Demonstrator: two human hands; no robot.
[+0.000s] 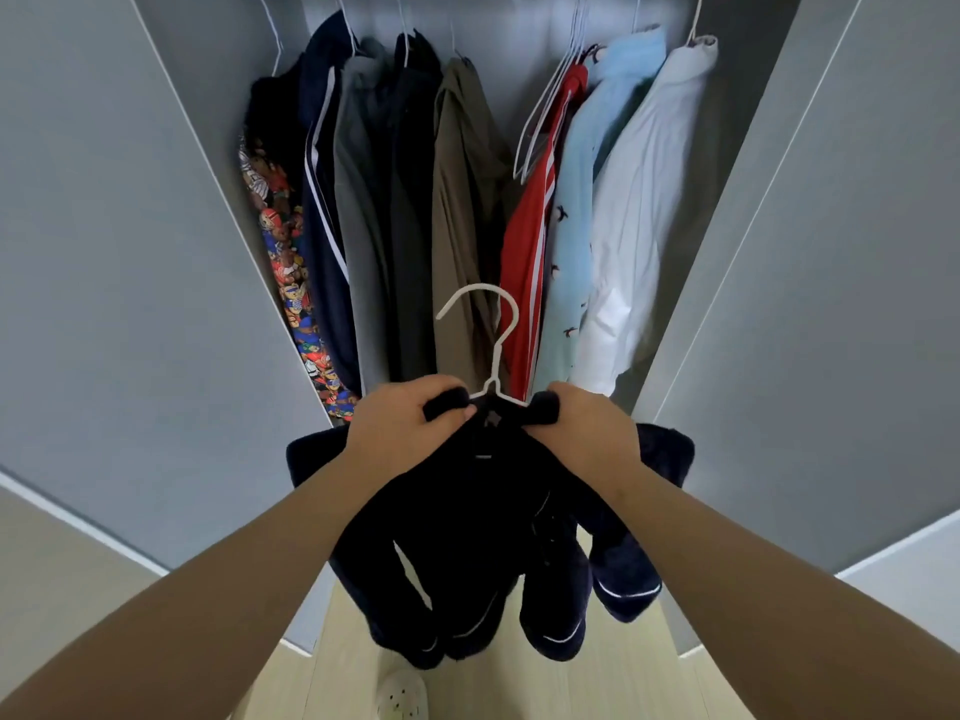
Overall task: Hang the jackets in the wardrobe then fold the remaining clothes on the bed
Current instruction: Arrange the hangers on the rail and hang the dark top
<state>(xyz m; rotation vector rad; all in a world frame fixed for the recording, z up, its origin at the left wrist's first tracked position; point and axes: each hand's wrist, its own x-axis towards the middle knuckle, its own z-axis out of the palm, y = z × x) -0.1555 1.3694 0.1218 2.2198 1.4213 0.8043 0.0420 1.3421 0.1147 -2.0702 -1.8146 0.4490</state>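
A dark navy fleece jacket [467,537] with thin white piping hangs on a white wire hanger [493,324] in front of the open wardrobe [498,23]. My left hand [400,428] grips the left side of the jacket's collar. My right hand [582,433] grips the right side of the collar. The hanger's hook sticks up between my hands, below the row of hung clothes. The jacket's sleeves dangle toward the floor.
Inside hang a patterned garment [291,283], a navy jacket [322,226], grey [358,226] and olive [462,226] garments, a red one [530,262], a light blue shirt [576,210] and a white shirt [634,226]. Grey doors [130,252] stand open on both sides. A white slipper [402,696] is below.
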